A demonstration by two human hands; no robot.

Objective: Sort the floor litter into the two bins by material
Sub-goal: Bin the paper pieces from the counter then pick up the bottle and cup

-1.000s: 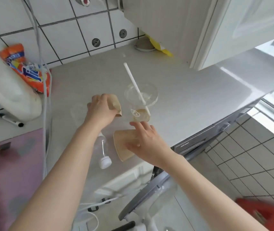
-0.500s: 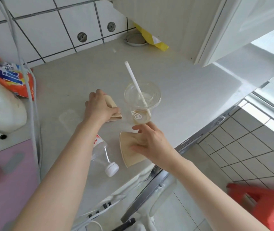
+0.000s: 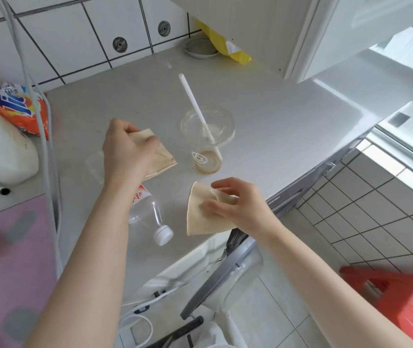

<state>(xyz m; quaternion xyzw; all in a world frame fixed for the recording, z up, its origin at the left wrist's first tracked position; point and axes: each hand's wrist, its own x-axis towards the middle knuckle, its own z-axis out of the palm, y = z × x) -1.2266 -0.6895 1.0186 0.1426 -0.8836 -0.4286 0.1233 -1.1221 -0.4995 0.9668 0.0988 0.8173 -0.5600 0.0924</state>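
The left hand [image 3: 127, 151], centre-left of the frame, is closed on a folded brown napkin [image 3: 161, 156], fingers curled over its near edge and the paper lifted slightly off the counter [image 3: 288, 126]. The right hand [image 3: 235, 204], lower centre, pinches a second napkin [image 3: 198, 217] between thumb and fingers at its right corner; the rest of that sheet lies flat at the counter's front edge. Taking one in each hand looks like a way to gather both paper pieces at once, since they would go in the same bin.

Between the hands and a little above stands a clear cup [image 3: 208, 139] with a white straw [image 3: 195, 109] leaning out toward the upper left and a film of brown liquid at the bottom. Below the left wrist a clear bottle [image 3: 150, 217] lies on its side, white cap toward the front edge. Both are plastic and untouched, probably left for a separate trip.

A detergent bag [image 3: 12, 106] sits at upper left, and a red bin [image 3: 401, 305] shows on the tiled floor at lower right. A second bin is not in view.
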